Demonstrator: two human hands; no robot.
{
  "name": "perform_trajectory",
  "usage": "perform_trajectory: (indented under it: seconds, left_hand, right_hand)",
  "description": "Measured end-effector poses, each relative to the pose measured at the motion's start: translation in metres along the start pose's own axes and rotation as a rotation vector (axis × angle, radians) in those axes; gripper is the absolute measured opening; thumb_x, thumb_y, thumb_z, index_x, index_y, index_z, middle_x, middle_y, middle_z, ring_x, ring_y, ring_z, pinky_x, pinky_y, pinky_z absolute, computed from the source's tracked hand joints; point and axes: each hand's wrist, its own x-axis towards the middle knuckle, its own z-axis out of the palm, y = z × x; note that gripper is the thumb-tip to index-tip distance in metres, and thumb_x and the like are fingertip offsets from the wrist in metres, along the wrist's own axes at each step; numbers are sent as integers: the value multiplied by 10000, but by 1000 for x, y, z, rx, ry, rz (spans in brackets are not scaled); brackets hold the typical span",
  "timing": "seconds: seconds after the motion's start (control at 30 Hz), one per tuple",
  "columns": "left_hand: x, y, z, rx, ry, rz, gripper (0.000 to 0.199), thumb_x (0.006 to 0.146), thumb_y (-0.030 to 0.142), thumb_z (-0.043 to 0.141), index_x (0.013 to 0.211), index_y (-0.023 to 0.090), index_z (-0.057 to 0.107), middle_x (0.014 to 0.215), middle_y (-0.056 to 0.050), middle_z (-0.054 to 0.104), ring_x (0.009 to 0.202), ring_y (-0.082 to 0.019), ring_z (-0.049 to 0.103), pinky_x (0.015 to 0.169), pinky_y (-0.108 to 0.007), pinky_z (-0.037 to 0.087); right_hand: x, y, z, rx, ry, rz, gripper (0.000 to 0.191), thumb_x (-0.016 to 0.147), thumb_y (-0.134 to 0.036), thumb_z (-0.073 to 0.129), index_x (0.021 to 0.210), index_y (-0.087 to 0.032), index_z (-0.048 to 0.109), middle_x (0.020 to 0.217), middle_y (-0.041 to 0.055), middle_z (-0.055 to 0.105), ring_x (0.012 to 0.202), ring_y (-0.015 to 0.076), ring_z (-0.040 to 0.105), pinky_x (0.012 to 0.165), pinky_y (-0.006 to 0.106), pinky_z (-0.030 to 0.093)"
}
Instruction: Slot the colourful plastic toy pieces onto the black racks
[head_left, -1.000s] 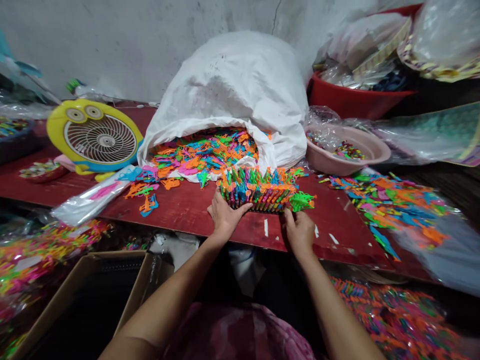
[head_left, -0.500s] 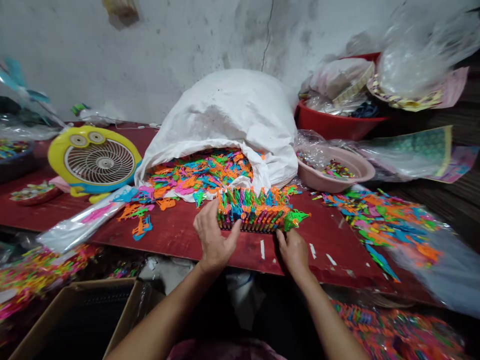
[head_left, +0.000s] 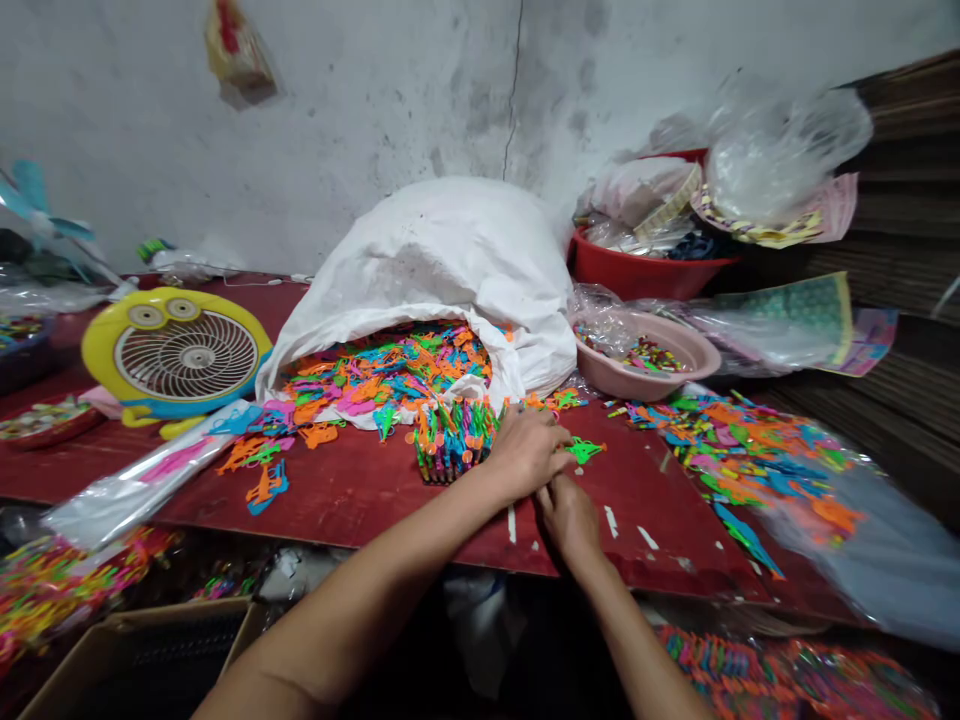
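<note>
Two hands at mid-frame, left hand (head_left: 525, 452) and right hand (head_left: 571, 522) curled, grip impossible to tell, and one brush could topple that stack of neon plastic pieces (head_left: 454, 445)!

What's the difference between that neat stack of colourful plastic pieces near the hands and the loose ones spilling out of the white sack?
The stack of plastic pieces stands in tight, upright rows, while the loose plastic pieces lie jumbled in a heap. The stack sits on the red tabletop; the loose pieces spill from the white sack. The stack is also far smaller. Both show the same bright orange, blue, green and pink.
</note>
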Motion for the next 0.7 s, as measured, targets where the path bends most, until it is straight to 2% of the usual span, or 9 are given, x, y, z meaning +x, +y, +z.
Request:
perform_trajectory:
  seconds: [0.17, 0.37, 0.57, 0.7]
  left_hand:
    - [8, -7, 1, 48, -92, 12, 249, 959, 348, 513, 1048, 272, 732, 1038, -22, 723, 1007, -208, 635, 913, -359, 420]
    - [12, -9, 7, 108, -139, 38, 272, 962, 309, 497, 1001, 215, 749, 975, -55, 723, 946, -207, 639, 823, -299, 458]
    - [15, -6, 6, 147, -214, 24, 281, 969, 273, 467, 1009, 197, 735, 989, -66, 713, 963, -203, 629, 871, -299, 450]
    - [15, -2, 7, 204, -233, 23, 284, 977, 263, 446, 1037, 201, 716, 1008, -65, 710, 970, -203, 632, 949, -340, 425]
  right_hand:
    - [1, -1, -2, -24, -82, 37, 227, 955, -264, 432, 1002, -158, 627, 885, 111, 718, 747, 219, 645, 593, 282, 294]
    - [3, -1, -3, -78, -157, 62, 208, 966, -289, 454, 1006, -162, 613, 904, 118, 720, 761, 223, 649, 587, 291, 253]
    - [3, -6, -5, -53, -194, 98, 237, 974, -282, 429, 1053, -161, 616, 951, 123, 722, 817, 231, 659, 616, 288, 279]
    - [6, 4, -9, 153, -240, 92, 260, 899, -225, 485, 1106, -138, 618, 910, 96, 708, 799, 212, 640, 648, 270, 355]
